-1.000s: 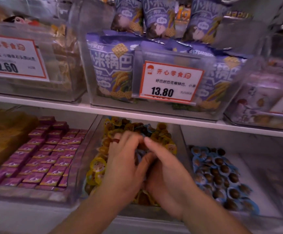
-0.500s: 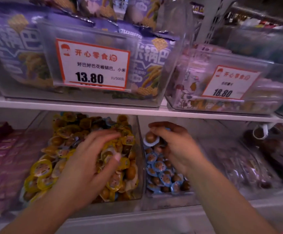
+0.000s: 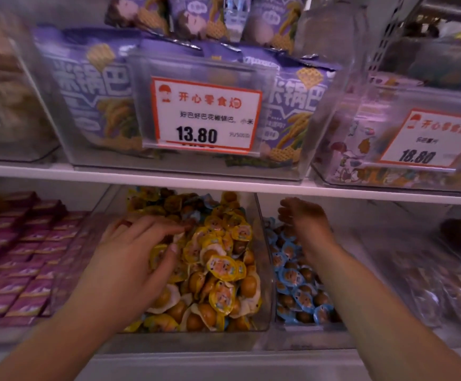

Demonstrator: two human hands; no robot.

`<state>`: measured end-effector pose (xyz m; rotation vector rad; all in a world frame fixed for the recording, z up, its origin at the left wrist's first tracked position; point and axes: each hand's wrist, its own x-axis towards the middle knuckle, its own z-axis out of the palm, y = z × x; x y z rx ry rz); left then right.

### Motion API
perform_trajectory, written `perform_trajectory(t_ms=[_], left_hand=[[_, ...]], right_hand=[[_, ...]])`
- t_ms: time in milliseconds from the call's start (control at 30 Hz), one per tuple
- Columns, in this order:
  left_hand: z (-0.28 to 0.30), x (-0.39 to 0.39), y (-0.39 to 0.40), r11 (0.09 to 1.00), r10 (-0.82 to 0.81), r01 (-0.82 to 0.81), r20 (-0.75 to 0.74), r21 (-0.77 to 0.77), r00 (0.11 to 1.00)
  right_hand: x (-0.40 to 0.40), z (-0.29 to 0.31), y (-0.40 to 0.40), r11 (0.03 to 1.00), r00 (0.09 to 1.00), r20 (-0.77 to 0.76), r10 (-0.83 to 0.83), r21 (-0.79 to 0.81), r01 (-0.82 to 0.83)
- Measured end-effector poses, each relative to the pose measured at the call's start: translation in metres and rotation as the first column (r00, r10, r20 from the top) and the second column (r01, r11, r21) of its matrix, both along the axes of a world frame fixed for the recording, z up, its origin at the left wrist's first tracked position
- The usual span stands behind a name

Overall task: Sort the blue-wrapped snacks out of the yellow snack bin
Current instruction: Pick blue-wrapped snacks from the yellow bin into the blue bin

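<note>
Resting flat on glossy yellow-wrapped snacks (round, lumpy), left hand grips nothing; right hand hovers, relaxed.

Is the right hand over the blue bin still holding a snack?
Cannot tell. The right hand is blurred above the blue-wrapped snacks, palm hidden.

Centre price tag: 开心零食, 13.80. Right price tag: 18.80 (blurred). Purple bags: 锅巴.

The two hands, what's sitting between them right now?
In the head view, yellow snacks and the clear bin wall lie between the left hand and the right hand.
</note>
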<state>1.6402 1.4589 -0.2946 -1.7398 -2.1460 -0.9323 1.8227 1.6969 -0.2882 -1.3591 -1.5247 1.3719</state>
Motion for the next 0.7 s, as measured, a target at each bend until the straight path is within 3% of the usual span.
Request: perform_trajectory(t_ms=[67, 133, 200, 267, 333, 433, 533, 700], left_hand=[[0.006, -0.008, -0.005, 0.998, 0.051, -0.048, -0.083, 0.035, 0.995], [0.008, -0.017, -0.013, 0.991, 0.13, -0.127, -0.116, 0.039, 0.985], [0.008, -0.024, -0.021, 0.979, 0.2, -0.203, -0.101, -0.015, 0.975], [0.005, -0.029, -0.027, 0.966, 0.238, -0.243, -0.061, -0.089, 0.969], [0.002, -0.032, -0.032, 0.957, 0.247, -0.25, -0.043, -0.144, 0.968], [-0.001, -0.034, -0.035, 0.957, 0.233, -0.238, -0.047, -0.165, 0.971], [-0.002, -0.033, -0.038, 0.961, 0.224, -0.228, -0.041, -0.159, 0.974], [0.0, -0.032, -0.038, 0.959, 0.218, -0.218, -0.018, -0.181, 0.976]], right_hand=[[0.001, 0.006, -0.012, 0.973, 0.987, 0.157, 0.044, 0.215, -0.078], [-0.006, 0.014, -0.031, 0.884, 0.958, 0.279, 0.072, 0.427, -0.191], [-0.017, 0.018, -0.055, 0.771, 0.929, 0.353, 0.113, 0.558, -0.306], [-0.037, 0.019, -0.074, 0.644, 0.846, 0.522, 0.107, 0.611, -0.459], [-0.065, 0.02, -0.083, 0.571, 0.72, 0.683, 0.125, 0.543, -0.615], [-0.112, 0.026, -0.075, 0.584, 0.517, 0.781, 0.352, 0.248, -0.773], [-0.139, 0.013, -0.051, 0.586, 0.326, 0.89, 0.32, 0.085, -0.806], [-0.159, -0.001, -0.033, 0.553, 0.25, 0.919, 0.305, 0.044, -0.832]])
